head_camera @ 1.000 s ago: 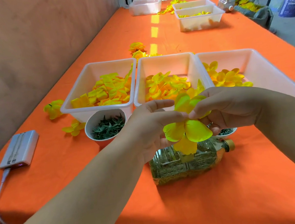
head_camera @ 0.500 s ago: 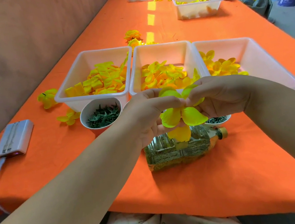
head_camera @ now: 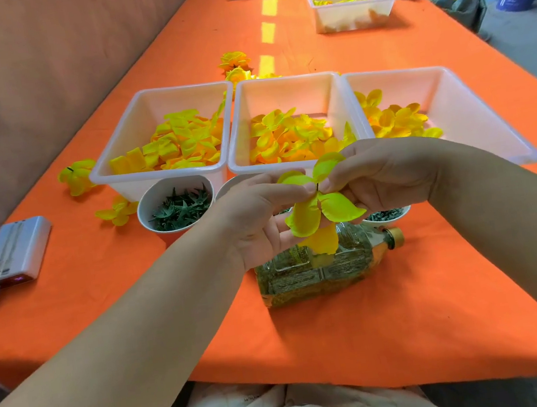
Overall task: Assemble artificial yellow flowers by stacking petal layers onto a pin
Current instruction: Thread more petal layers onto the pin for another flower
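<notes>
Both hands meet above the table at a yellow-green petal layer (head_camera: pixel 327 208) with several spread petals. My left hand (head_camera: pixel 258 214) pinches it from the left with thumb and fingertips. My right hand (head_camera: pixel 382 177) pinches it from the right. A thin dark pin (head_camera: pixel 317 188) pokes up through the petal centre between my fingertips. Three white tubs behind my hands hold loose yellow petals: left tub (head_camera: pixel 114 169), middle tub (head_camera: pixel 238 132), right tub (head_camera: pixel 471 100).
A cup of green calyx pieces (head_camera: pixel 180 209) stands left of my hands, and another bowl (head_camera: pixel 387 217) sits under my right hand. A plastic bottle (head_camera: pixel 319 268) lies on the orange table (head_camera: pixel 409 314). A power bank (head_camera: pixel 16 251) with cable lies far left. Finished flowers (head_camera: pixel 76 176) lie about.
The hands have stayed together on the petal layer. The petals have spread a little wider and the pin tip now shows at the centre. The camera tilted further down.
</notes>
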